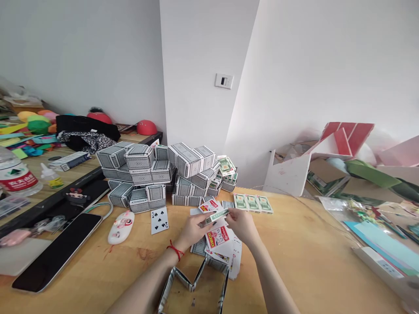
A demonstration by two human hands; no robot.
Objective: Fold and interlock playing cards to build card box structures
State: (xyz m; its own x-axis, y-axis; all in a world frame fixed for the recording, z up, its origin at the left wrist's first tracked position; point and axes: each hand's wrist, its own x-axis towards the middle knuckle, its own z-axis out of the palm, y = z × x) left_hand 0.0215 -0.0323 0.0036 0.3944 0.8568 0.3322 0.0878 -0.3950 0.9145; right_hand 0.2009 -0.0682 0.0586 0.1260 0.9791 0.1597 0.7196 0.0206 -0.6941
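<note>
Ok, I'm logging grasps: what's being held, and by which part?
A green-and-white strip, by its ends: left fingers on one, right fingers on the other.

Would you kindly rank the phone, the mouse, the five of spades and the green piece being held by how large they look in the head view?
1. Phone
2. Mouse
3. Five of spades
4. Green piece, as far as it shows

Soft light brightens the right-hand wall point(310, 65) most, while the outer edges look stretched.
</note>
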